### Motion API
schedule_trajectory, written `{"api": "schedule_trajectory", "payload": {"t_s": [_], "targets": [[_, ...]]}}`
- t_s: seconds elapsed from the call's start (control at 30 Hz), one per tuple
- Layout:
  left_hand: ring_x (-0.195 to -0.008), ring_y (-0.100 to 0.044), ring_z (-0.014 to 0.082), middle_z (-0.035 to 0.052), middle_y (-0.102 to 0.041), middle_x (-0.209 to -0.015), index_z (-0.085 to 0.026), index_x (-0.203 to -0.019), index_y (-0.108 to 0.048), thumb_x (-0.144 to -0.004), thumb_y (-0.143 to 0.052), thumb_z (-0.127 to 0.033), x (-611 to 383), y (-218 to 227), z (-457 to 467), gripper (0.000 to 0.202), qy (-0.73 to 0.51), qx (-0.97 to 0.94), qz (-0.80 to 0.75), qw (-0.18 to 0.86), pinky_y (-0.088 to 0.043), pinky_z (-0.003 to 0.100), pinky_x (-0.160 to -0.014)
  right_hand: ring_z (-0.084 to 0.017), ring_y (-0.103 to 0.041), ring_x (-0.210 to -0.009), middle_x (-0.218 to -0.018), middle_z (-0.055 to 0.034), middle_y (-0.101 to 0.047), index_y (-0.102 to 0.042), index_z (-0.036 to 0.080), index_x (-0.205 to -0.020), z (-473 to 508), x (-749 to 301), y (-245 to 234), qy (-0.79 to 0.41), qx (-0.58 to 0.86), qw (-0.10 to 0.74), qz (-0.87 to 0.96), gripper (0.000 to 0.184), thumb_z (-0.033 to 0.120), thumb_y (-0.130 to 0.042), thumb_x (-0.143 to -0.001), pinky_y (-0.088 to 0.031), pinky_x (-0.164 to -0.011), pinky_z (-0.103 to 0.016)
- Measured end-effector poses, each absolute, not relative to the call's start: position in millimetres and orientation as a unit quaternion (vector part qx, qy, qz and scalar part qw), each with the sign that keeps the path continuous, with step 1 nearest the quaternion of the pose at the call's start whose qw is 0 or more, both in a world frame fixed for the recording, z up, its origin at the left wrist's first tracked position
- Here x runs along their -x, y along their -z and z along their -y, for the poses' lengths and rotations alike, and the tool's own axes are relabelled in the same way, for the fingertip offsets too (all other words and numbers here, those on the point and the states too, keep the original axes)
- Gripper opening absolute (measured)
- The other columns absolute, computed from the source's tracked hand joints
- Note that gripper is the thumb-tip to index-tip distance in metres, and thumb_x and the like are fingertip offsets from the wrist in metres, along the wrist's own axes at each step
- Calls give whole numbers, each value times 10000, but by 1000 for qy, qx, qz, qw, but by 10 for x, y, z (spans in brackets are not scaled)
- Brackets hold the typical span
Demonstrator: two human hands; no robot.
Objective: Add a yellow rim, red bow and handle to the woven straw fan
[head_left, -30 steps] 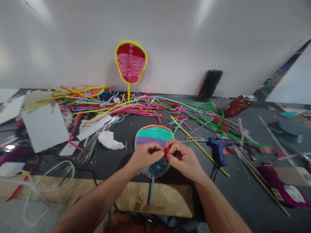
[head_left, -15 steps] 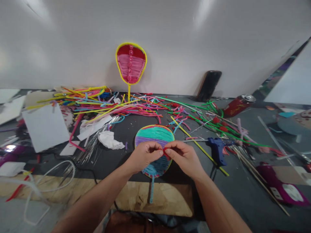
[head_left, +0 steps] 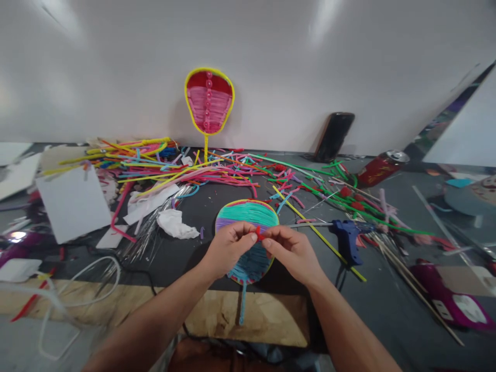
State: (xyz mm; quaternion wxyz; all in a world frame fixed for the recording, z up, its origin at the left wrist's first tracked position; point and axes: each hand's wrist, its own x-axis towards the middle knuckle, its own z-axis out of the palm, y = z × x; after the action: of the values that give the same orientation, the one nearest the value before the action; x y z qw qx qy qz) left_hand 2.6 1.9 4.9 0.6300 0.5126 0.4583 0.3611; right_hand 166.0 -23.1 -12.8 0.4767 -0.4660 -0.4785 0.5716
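A short red pipe cleaner piece (head_left: 259,233) is pinched between the fingertips of my left hand (head_left: 234,248). My right hand (head_left: 290,253) closes thumb and forefinger on the other side of the same red piece. Beneath both hands lies a round fan (head_left: 248,212) wrapped in turquoise, purple and blue pipe cleaners, with a yellow rim. Its blue handle (head_left: 242,305) points toward me over the table's wooden edge. My fingers hide part of the fan's middle.
Behind stands a pink and red fan (head_left: 209,101) against the white wall, above heaped pipe cleaners (head_left: 186,173). A blue glue gun (head_left: 346,240), a phone (head_left: 334,137) and a red can (head_left: 382,168) are at right. Crumpled tissue (head_left: 176,223) lies left.
The red piece has turned between my fingertips and now sticks up more, slightly further left. Both hands stay in nearly the same place over the fan.
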Motion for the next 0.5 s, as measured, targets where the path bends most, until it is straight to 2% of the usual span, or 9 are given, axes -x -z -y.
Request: {"api": "schedule_trajectory", "payload": {"t_s": [0.33, 0.5], "targets": [[-654, -462, 109, -22, -531, -694, -145, -744, -590, -700, -638, -318, -20, -22, -17, 185, -348, -529, -440, 636, -388, 223, -640, -89, -427, -516, -561, 34, -511, -599, 184, -660, 294, -1580, 157, -436, 504, 467, 582, 130, 241, -595, -776, -351, -478, -207], [-672, -510, 124, -7, -582, -703, -144, -745, -623, -709, -682, -344, -21, -2, 0, 212, -350, -521, -443, 640, -418, 232, -657, -92, -410, -503, -537, 45, -480, -566, 193, -624, 282, -1580, 141, -470, 507, 470, 549, 136, 237, -604, -747, -341, -480, -216]]}}
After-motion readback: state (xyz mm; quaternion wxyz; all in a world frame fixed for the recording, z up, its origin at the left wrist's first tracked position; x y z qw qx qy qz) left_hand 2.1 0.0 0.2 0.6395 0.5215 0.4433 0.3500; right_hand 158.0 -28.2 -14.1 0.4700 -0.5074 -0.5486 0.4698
